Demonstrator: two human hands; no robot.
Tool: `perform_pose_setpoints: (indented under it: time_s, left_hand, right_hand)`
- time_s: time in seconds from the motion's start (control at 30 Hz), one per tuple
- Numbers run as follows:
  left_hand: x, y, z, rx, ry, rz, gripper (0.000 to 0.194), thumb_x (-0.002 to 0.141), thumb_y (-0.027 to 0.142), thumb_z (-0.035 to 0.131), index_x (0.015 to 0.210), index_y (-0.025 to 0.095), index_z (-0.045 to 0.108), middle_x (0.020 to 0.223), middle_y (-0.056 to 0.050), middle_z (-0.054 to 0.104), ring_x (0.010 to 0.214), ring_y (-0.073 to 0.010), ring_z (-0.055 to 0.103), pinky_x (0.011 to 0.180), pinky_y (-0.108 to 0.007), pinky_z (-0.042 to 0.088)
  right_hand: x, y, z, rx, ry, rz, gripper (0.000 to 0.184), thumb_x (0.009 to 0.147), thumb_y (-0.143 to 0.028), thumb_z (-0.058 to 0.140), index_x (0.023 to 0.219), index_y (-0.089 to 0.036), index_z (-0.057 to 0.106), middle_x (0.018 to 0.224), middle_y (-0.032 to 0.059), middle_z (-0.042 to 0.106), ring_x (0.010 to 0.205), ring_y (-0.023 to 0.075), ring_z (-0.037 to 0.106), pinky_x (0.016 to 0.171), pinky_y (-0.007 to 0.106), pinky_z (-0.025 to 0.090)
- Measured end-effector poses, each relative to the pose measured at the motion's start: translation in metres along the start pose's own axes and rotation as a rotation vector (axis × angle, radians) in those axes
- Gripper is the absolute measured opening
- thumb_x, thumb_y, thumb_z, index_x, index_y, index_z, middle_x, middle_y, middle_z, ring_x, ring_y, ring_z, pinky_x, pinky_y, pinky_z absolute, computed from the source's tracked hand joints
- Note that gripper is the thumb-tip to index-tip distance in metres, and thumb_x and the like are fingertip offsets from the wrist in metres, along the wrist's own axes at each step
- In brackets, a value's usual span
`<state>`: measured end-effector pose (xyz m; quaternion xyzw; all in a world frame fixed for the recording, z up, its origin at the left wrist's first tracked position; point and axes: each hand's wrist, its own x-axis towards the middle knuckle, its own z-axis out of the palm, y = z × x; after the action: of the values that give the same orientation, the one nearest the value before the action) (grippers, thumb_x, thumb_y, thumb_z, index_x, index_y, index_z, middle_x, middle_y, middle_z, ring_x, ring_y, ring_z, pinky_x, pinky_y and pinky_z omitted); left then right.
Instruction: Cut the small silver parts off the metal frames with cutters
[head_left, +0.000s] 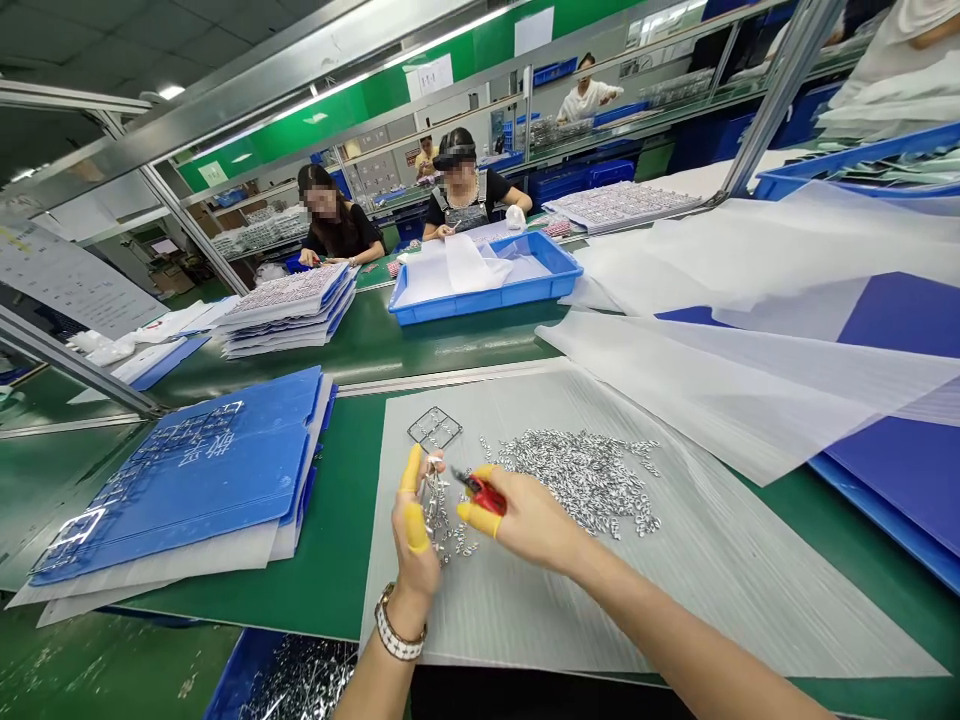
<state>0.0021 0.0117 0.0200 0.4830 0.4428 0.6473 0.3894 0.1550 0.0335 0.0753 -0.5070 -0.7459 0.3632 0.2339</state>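
Note:
My left hand (417, 520), with yellow finger cots, is closed round a cluster of small shiny parts (437, 497) that look joined to a thin frame; the fingers partly hide it. My right hand (529, 515), also in yellow finger cots, grips red-handled cutters (487, 495), whose dark jaws point at that cluster. Just beyond my left fingertips is a dark square grid frame (435, 428); whether it touches them I cannot tell. Loose parts lie below my hands, and a big pile of small shiny parts (581, 480) spreads to the right on a pale foam sheet (525, 620).
To the left, a blue board (247, 450) bearing metal frames tops a stack of sheets. A blue bin (232, 680) of shiny scraps sits below the table edge. Across the table are a blue tray (480, 305), stacked sheets (289, 310) and two seated people. White sheets (720, 370) lie right.

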Motion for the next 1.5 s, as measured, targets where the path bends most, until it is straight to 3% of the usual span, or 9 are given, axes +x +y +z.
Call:
perform_pose_setpoints:
  time_s: [0.13, 0.27, 0.4, 0.5, 0.6, 0.7, 0.83, 1.03, 1.5]
  left_hand:
    - [-0.005, -0.003, -0.007, 0.685, -0.277, 0.555, 0.076, 0.086, 0.057, 0.041, 0.148, 0.021, 0.016, 0.13, -0.017, 0.055, 0.113, -0.0329, 0.052, 0.096, -0.052, 0.029]
    - [-0.007, -0.002, -0.005, 0.956, -0.353, 0.687, 0.082, 0.085, 0.059, 0.042, 0.149, 0.018, 0.013, 0.132, -0.018, 0.053, 0.121, -0.0356, 0.045, 0.094, -0.052, 0.029]
    - [-0.009, -0.002, -0.003, 0.866, -0.294, 0.553, 0.085, 0.079, 0.064, 0.048, 0.148, 0.024, 0.018, 0.152, -0.014, 0.027, 0.138, -0.0375, 0.022, 0.107, -0.056, 0.015]
    - [-0.005, -0.002, -0.003, 0.402, -0.134, 0.127, 0.078, 0.083, 0.065, 0.042, 0.147, 0.029, 0.019, 0.157, -0.008, 0.013, 0.14, -0.034, 0.019, 0.111, -0.052, 0.014]
    - [0.005, 0.002, -0.002, -0.285, -0.063, -0.453, 0.075, 0.085, 0.068, 0.03, 0.146, 0.025, 0.021, 0.15, -0.015, 0.031, 0.129, -0.0339, 0.041, 0.105, -0.051, 0.031]
    - [0.015, 0.008, -0.001, -0.725, -0.096, -0.728, 0.076, 0.082, 0.069, 0.036, 0.138, 0.019, 0.034, 0.13, -0.02, 0.054, 0.111, -0.0363, 0.057, 0.094, -0.054, 0.041]
    - [0.019, 0.01, -0.005, -0.857, -0.036, -0.722, 0.062, 0.082, 0.064, 0.044, 0.118, 0.015, 0.055, 0.111, -0.016, 0.065, 0.097, -0.0332, 0.064, 0.086, -0.05, 0.046]
    - [0.016, 0.003, -0.008, -0.789, 0.031, -0.661, 0.073, 0.08, 0.071, 0.038, 0.106, 0.009, 0.064, 0.103, -0.016, 0.068, 0.084, -0.0267, 0.066, 0.078, -0.039, 0.049]
    - [0.0, 0.0, 0.009, -0.547, 0.016, -0.553, 0.063, 0.087, 0.063, 0.034, 0.106, 0.014, 0.07, 0.106, -0.012, 0.07, 0.109, -0.0263, 0.059, 0.098, -0.036, 0.04]
  right_hand:
    - [0.011, 0.013, 0.016, 0.71, 0.049, 0.155, 0.025, 0.074, -0.042, 0.058, 0.07, -0.021, 0.046, 0.055, -0.0079, 0.04, 0.048, 0.009, 0.036, 0.048, 0.023, 0.028]
    - [0.017, 0.017, 0.027, 0.928, 0.068, 0.159, 0.028, 0.069, -0.04, 0.065, 0.072, -0.021, 0.044, 0.056, -0.0089, 0.04, 0.047, 0.008, 0.034, 0.046, 0.022, 0.028]
    - [0.015, 0.017, 0.019, 0.72, 0.181, 0.005, 0.019, 0.074, -0.033, 0.06, 0.076, -0.021, 0.047, 0.064, -0.0052, 0.047, 0.054, 0.0101, 0.042, 0.051, 0.023, 0.035]
    - [0.008, 0.016, 0.017, 0.329, 0.315, -0.249, 0.004, 0.079, -0.022, 0.053, 0.083, -0.02, 0.051, 0.072, -0.0003, 0.054, 0.062, 0.0135, 0.048, 0.058, 0.027, 0.04]
    - [-0.001, 0.015, 0.029, -0.069, 0.333, -0.635, 0.018, 0.078, -0.007, 0.044, 0.085, -0.02, 0.054, 0.08, 0.0046, 0.059, 0.072, 0.0175, 0.051, 0.067, 0.032, 0.043]
    - [-0.008, 0.013, 0.046, -0.329, 0.206, -0.83, 0.025, 0.078, -0.001, 0.04, 0.086, -0.019, 0.056, 0.087, 0.0074, 0.062, 0.083, 0.0208, 0.053, 0.075, 0.036, 0.044]
    - [-0.016, 0.011, 0.052, -0.396, 0.033, -0.767, 0.023, 0.077, -0.009, 0.049, 0.097, -0.018, 0.056, 0.097, 0.0094, 0.063, 0.091, 0.0238, 0.053, 0.08, 0.039, 0.044]
    - [-0.012, 0.007, 0.031, -0.369, 0.148, -0.443, 0.021, 0.079, -0.021, 0.052, 0.099, -0.016, 0.054, 0.091, 0.0102, 0.062, 0.083, 0.0224, 0.057, 0.074, 0.035, 0.046]
    - [0.007, -0.003, 0.009, -0.697, -0.01, -0.076, 0.021, 0.084, -0.033, 0.053, 0.086, -0.015, 0.064, 0.079, 0.0102, 0.067, 0.077, 0.0241, 0.065, 0.065, 0.03, 0.042]
